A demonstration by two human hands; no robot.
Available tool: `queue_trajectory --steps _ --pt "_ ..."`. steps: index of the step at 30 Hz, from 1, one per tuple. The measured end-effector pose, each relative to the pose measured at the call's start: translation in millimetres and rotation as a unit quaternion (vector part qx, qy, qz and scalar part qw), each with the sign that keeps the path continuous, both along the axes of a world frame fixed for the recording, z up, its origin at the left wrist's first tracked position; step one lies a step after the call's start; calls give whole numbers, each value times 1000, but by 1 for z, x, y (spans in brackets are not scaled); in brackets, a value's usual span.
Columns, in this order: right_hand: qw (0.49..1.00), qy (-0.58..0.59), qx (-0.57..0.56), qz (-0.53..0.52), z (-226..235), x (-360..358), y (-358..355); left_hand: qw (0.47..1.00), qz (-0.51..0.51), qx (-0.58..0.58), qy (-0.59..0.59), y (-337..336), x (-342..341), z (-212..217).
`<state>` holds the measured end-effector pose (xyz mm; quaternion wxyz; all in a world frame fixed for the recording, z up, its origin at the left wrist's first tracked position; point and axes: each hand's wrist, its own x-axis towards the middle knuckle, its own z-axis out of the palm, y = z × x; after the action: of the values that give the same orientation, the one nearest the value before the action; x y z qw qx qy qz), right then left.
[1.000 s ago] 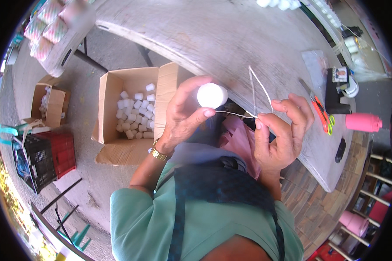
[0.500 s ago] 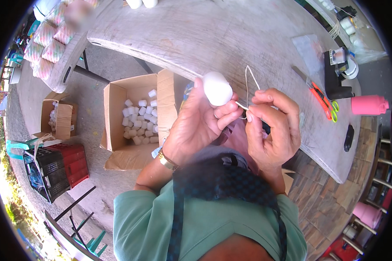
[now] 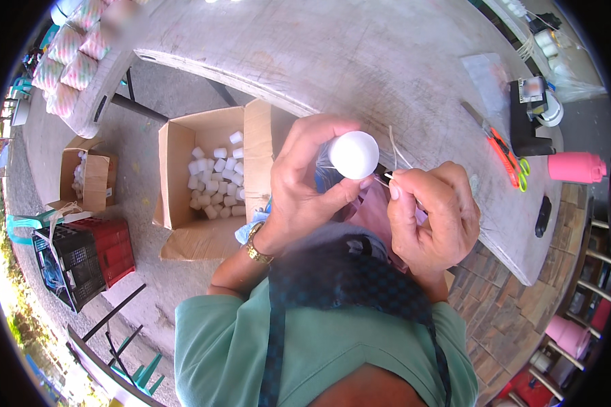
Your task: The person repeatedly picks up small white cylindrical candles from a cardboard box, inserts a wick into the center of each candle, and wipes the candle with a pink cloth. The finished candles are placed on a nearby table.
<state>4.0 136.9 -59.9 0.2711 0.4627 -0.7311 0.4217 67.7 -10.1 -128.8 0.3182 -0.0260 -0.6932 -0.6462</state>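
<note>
My left hand (image 3: 307,182) curls its fingers and thumb round a short white cylinder (image 3: 354,155), whose round pale end faces up. Beside it, my right hand (image 3: 436,216) pinches a thin white string (image 3: 399,153) between thumb and forefinger. One end of the string sticks up past the fingertips, and a short part runs toward the cylinder's lower edge. Whether the string is fastened to the cylinder, I cannot tell. Both hands are in front of my body, at the near edge of the table (image 3: 305,68).
An open cardboard box (image 3: 176,163) at left holds several similar white cylinders. Farther left are a smaller carton (image 3: 99,178) and a black-and-red crate (image 3: 81,261). Scissors (image 3: 521,173) and an orange cutter (image 3: 499,150) lie on the table's right, near a pink spool (image 3: 577,167).
My left hand has turned over and regripped the cylinder, which now shows its round end and sits slightly right and lower. My right hand has shifted a little right and down with the string.
</note>
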Motion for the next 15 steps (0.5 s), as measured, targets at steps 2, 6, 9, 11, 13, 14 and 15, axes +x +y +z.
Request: queue_trajectory --steps 2,6,9,11,13,14,15 --pt "1000 9 8 3 0 0 -2 998 23 -48 26 -5 1 -1" --pt "999 2 23 25 -1 0 -4 995 79 -51 33 -1 3 9" --pt "999 17 35 37 -2 -2 -6 989 104 -91 43 1 2 12" --pt "998 37 35 37 -5 -4 -7 987 113 -102 45 2 3 15" --pt "997 40 49 33 -3 -4 -7 985 122 -114 45 2 3 17" --pt "997 42 56 32 -3 -4 -7 984 125 -122 45 2 3 18" --pt "997 45 58 30 -3 -4 -7 982 128 -129 45 2 3 19"
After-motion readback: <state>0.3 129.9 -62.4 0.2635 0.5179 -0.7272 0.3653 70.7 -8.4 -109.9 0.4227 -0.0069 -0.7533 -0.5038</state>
